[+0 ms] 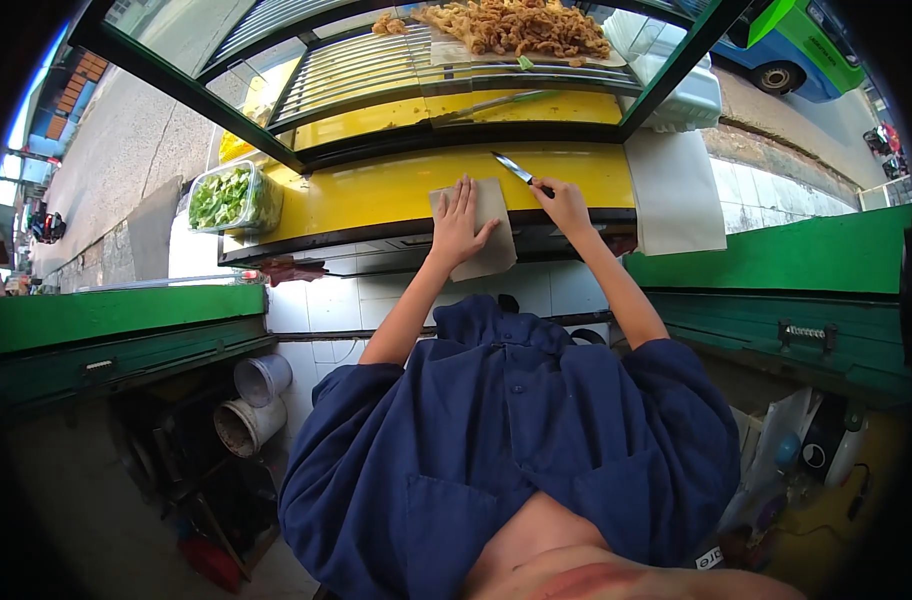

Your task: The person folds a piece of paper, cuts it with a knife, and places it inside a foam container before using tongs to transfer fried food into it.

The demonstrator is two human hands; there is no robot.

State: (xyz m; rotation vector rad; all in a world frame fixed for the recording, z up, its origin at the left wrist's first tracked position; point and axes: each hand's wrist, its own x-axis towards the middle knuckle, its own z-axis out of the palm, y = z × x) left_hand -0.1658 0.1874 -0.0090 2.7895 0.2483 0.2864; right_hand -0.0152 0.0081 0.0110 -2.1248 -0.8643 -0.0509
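My left hand (459, 222) lies flat with its fingers stretched over a sheet of brown paper (492, 208). The paper rests on the yellow counter (366, 190), and its lower end hangs over the counter's front edge. In my right hand (564, 207) is a knife (513, 168) with a dark handle. Its blade points up and to the left, over the counter just right of the paper.
Fried food (521, 28) is heaped on a rack in the glass case (456, 132) beyond my hands. A clear tub of chopped greens (226, 198) stands at the left end. White foam boxes (688, 95) and pale paper sheets (674, 190) are at the right.
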